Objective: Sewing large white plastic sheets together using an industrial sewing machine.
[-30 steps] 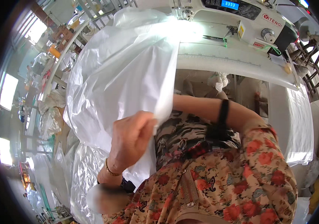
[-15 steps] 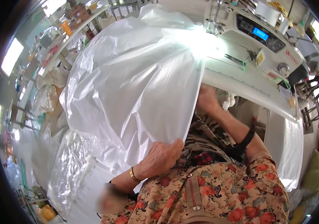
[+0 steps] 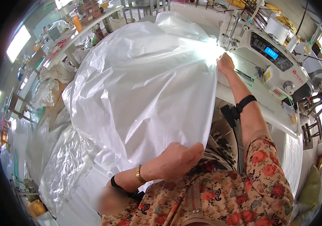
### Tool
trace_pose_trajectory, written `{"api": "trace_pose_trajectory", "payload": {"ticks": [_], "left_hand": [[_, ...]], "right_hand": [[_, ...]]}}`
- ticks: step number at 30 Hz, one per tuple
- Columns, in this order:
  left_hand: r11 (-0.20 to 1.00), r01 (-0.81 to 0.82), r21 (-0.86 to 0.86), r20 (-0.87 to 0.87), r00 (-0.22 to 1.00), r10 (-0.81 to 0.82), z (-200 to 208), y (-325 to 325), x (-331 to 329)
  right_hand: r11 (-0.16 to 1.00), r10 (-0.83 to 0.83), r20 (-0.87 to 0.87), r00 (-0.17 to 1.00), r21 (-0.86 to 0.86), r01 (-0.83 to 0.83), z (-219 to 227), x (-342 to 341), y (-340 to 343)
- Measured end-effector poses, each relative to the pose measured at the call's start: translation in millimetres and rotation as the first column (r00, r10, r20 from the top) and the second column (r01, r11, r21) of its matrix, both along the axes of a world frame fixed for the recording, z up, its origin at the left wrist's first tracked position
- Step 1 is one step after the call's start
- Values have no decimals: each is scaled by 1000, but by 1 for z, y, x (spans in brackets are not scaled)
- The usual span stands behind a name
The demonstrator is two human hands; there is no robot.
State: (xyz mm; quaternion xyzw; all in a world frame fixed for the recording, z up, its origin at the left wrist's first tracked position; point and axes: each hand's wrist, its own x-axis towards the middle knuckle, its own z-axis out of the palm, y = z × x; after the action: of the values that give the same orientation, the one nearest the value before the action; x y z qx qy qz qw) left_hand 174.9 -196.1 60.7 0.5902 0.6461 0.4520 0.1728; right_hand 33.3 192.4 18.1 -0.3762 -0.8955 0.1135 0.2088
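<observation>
A large translucent white plastic sheet (image 3: 142, 101) spreads from the sewing machine (image 3: 270, 49) down toward my lap. My left hand (image 3: 179, 160) is closed on the near right corner of the sheet, pulling its right edge fairly straight. At the far end of that edge, my right hand (image 3: 225, 63) reaches up beside the machine's needle area. Its fingers are closed at the sheet's edge, in the glare of the machine's lamp. That glare hides the needle and the exact grip.
Small dark thread snips (image 3: 243, 74) lie on the machine bed. A white thread cone (image 3: 275, 25) stands behind the machine. More crumpled clear plastic (image 3: 68, 165) is heaped at the lower left. A cluttered long table (image 3: 82, 30) stands at the far left.
My right hand has risen from below the machine table's edge to the lit needle area. My left hand has shifted slightly right, still holding the sheet's corner.
</observation>
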Motion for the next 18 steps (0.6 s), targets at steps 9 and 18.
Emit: {"api": "trace_pose_trajectory", "payload": {"ticks": [9, 18], "left_hand": [[998, 40, -41, -72, 997, -43, -30, 9, 12], [998, 62, -16, 6, 998, -62, -44, 15, 10]], "right_hand": [[989, -43, 78, 996, -139, 54, 12, 33, -46], [986, 114, 310, 944, 78, -145, 15, 86, -99]]}}
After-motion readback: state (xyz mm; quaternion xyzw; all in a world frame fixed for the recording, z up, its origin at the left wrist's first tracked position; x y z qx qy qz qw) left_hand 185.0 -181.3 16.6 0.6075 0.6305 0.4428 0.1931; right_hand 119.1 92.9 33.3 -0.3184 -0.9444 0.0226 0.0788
